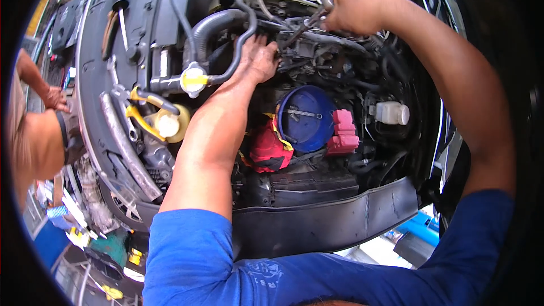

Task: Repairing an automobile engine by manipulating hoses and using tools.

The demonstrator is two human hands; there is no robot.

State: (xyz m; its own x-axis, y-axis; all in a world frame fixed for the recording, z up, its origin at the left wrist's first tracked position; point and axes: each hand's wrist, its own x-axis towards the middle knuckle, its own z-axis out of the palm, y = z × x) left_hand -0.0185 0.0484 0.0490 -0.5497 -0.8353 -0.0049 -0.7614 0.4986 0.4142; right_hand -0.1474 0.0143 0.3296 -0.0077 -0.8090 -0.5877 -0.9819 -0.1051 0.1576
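My right hand [356, 8] is closed around a ratchet wrench [327, 3] over the far side of the engine bay. A dark shaft [297, 33] slants from the tool down toward the engine parts. My left hand [259, 59] reaches in beside a curved black hose [241, 54], with its fingertips out of sight among the parts. Whether those fingers grip anything cannot be seen. Nearer to me, a blue bowl [309, 119] holds a wrench [303, 114] and other small metal pieces. Next to it lies a red and black cloth item with yellow trim [270, 146].
Yellow-handled pliers [148, 102], a spanner [126, 110] and a screwdriver [123, 28] lie along the left panel. A capped metal filler neck [194, 79] is beside my left forearm. A pink-red cover [343, 133] and white reservoir [392, 113] stand right. Another person's hand [55, 99] shows far left.
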